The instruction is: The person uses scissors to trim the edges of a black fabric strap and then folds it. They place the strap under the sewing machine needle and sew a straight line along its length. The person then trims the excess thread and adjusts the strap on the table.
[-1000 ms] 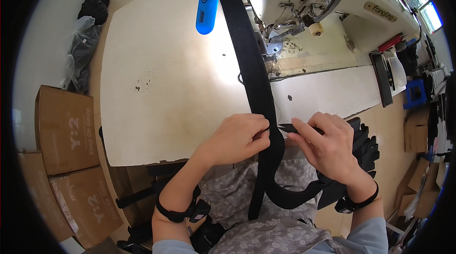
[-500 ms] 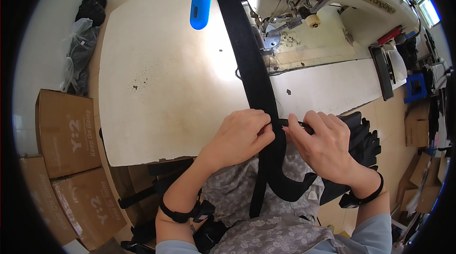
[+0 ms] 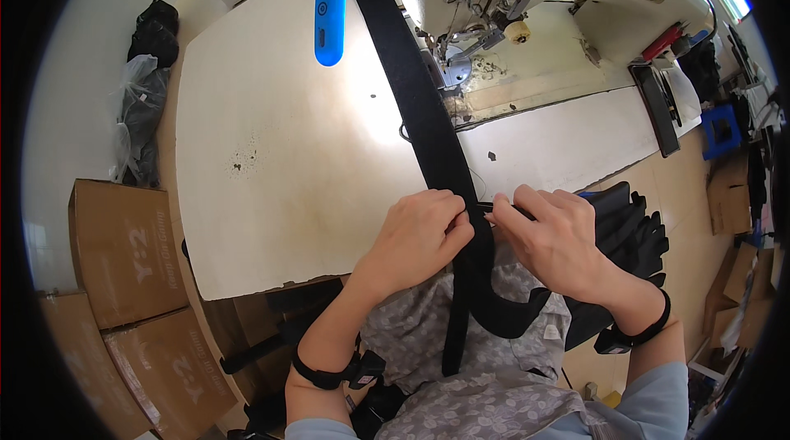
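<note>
Strap (image 3: 418, 102) looks light and floppy, so edges suit gripping: left hand (image 3: 420, 234) pinches one, right hand (image 3: 550, 234) closes round a dark tool (image 3: 487, 206).

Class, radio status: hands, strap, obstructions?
Left hand pinching black strap. Right hand holding dark tool beside it. Strap curls over lap. Blue device ahead, not obstructing.

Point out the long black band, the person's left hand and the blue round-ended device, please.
Long black band (image 3: 426, 111): head view, on its flat, straight upper stretch.
Left hand (image 3: 416, 232): head view, on the back of the hand.
Blue round-ended device (image 3: 331, 16): head view, on the middle of its body.
</note>
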Available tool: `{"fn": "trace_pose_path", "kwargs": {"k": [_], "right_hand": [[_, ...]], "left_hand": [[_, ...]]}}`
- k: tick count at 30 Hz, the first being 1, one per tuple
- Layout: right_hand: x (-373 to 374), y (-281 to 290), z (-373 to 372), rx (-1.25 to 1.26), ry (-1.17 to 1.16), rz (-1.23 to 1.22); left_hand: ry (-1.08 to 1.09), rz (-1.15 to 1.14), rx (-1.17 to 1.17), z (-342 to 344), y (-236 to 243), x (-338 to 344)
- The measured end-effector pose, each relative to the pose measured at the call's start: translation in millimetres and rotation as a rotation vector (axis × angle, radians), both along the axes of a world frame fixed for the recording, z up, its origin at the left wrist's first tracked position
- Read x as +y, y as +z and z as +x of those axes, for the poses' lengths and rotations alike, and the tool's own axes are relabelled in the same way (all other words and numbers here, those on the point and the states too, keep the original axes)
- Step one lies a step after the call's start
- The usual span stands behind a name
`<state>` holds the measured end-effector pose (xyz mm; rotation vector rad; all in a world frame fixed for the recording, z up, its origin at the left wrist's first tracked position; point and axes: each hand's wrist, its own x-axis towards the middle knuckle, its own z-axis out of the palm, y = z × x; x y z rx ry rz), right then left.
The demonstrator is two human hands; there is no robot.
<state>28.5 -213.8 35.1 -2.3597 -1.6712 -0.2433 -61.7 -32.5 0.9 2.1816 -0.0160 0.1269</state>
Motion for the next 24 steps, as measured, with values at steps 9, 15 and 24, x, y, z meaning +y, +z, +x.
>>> {"fn": "trace_pose_path", "kwargs": {"k": [9, 15, 24], "right_hand": [[-11, -9, 11, 0.420, -0.160, 0.192], [4, -13, 0, 0.768, -0.214, 0.158], [23, -18, 13, 1.112, 0.166, 0.213]], "left_hand": [[0.023, -0.119, 0.123, -2, 3, 3], [0.050, -0.155, 0.107, -5, 6, 0], [-0.114, 0.096, 0.045, 0, 27, 21]]}}
